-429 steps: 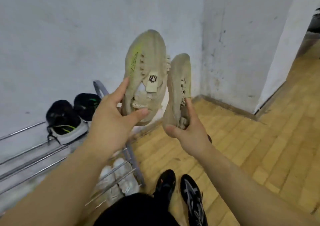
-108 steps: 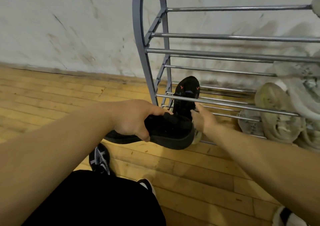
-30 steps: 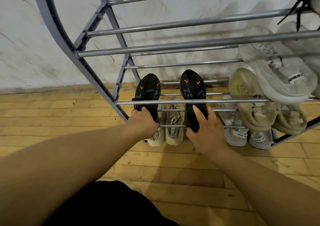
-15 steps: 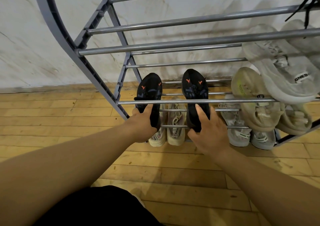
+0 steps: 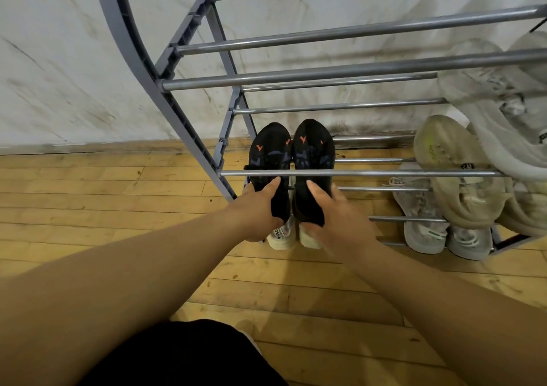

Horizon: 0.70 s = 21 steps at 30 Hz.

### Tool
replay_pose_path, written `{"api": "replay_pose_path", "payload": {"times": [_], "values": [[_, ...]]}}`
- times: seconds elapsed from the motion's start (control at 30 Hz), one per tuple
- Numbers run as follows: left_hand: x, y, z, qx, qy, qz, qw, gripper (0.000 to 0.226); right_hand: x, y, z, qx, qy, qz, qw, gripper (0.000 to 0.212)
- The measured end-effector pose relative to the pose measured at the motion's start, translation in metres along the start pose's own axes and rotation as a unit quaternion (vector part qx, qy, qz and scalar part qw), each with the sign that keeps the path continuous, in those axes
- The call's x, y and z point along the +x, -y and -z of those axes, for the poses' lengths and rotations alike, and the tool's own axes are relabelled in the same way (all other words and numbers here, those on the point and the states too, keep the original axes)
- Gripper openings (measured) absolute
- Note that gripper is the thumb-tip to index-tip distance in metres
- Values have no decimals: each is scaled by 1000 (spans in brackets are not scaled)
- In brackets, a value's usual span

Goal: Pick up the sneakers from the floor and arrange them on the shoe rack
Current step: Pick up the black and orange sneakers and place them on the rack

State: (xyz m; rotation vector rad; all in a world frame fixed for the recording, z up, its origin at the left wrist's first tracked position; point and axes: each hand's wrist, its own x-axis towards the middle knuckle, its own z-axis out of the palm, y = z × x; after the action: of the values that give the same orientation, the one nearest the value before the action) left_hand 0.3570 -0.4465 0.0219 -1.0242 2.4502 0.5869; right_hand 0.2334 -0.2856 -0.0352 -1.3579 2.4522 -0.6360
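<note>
1. On a low tier of the shoe rack, close to its left end frame, the left black sneaker and right black sneaker sit side by side, toes to the wall, flanks touching.
2. They look light, with soft knit uppers (a squeezed toe would likely crumple), so the firmer heel seems the best hold.
3. The left hand wraps the left heel, thumb on top. The right hand clasps the right heel likewise.

Shoe rack: glossy metal rails, matt plastic side frame. Black sneakers: matt cloth. Floor: worn wood.
</note>
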Motion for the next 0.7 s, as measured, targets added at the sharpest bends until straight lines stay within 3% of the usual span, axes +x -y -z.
{"api": "replay_pose_path", "payload": {"times": [0.3, 0.53, 0.6, 0.7], "values": [[3, -2, -2, -2, -4, -3, 1000, 98, -3, 5, 5, -38, 24, -2, 999, 84], [-12, 3, 21, 1, 43, -50, 998, 100, 7, 20, 39, -139, 141, -22, 980, 99], [-32, 10, 32, -12, 55, -72, 996, 95, 5, 41, 58, -188, 157, -38, 969, 92], [-84, 38, 35, -60, 1, -68, 996, 82, -7, 83, 78, -209, 166, 18, 963, 68]]}}
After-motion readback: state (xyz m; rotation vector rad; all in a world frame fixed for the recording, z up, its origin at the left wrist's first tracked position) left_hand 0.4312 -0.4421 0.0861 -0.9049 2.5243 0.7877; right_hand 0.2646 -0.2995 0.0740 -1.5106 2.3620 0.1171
